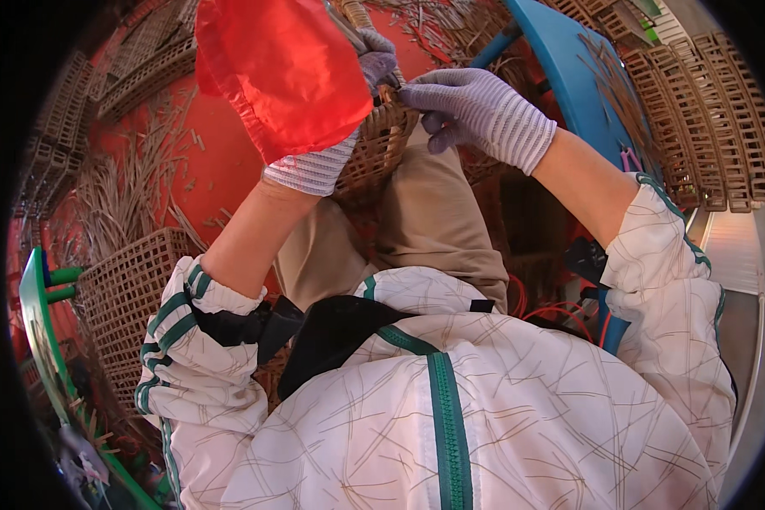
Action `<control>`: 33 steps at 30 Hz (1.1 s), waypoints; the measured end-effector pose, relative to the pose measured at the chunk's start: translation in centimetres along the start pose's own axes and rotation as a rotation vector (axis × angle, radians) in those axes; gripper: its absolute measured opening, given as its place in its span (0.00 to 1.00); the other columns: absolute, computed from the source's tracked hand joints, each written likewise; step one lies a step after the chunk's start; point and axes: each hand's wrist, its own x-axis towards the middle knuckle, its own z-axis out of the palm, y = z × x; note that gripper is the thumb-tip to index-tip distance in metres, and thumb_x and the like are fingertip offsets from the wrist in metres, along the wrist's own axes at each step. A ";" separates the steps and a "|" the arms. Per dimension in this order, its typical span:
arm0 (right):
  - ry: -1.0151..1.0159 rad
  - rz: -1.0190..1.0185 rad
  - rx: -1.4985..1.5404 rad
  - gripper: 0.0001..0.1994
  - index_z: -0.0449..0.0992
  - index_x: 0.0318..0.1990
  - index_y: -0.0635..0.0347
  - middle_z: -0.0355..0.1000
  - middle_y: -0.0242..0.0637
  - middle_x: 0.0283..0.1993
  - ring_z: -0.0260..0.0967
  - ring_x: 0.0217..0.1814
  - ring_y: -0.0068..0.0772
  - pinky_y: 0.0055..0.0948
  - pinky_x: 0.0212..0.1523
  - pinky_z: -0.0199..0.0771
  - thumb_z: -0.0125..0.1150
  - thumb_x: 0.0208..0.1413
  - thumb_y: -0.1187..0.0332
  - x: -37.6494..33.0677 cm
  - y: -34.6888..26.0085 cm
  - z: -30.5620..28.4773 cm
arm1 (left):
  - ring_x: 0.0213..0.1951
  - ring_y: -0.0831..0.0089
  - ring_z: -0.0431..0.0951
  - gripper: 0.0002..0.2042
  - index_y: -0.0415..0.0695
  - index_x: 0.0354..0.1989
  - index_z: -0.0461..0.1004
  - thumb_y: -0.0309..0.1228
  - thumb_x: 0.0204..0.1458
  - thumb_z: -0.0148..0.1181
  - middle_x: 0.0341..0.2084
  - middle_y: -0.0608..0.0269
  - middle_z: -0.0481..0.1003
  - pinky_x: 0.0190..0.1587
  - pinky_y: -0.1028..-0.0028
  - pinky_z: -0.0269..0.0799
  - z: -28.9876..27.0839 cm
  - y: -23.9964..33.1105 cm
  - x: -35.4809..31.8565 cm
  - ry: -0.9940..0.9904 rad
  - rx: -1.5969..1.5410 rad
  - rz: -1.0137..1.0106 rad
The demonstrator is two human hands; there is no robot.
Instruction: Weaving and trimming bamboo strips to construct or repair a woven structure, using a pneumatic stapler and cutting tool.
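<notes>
While the left forearm [251, 225] angles up and inward from lower left, the left hand [377, 58] sits at the top of the view, gloved, fingers bent against the rim of a woven basket [367, 161]. Red cloth [285, 76] covers much of that hand, so can't tell how firm its hold is. Right forearm [593, 189] slants in from the right; the right hand [472, 106], also gloved, points left, forefinger extended to the rim, lower fingers loosely curled, thumb mostly out of sight. Fingertips meet the rim; whether anything is pinched there is too small to tell.

Basket is between the two hands at the rim, its body hanging below them, just above the beige trousers [438, 217]. Brown, open lattice weave, thicker wrapped edge, tilted, upper part cut off by the frame. Cloth is bright red, slightly shiny, creased, with a gathered seam along its left edge; it hangs left of the basket and overlaps the left glove's striped cuff.
</notes>
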 end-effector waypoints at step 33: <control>0.106 0.127 0.073 0.12 0.78 0.45 0.64 0.67 0.29 0.30 0.70 0.27 0.23 0.34 0.32 0.88 0.68 0.58 0.66 0.5 -0.7 2.1 | 0.37 0.80 0.77 0.05 0.43 0.41 0.78 0.29 0.60 0.64 0.33 0.69 0.79 0.40 0.77 0.74 -1.1 -0.8 0.4 0.006 0.067 -0.073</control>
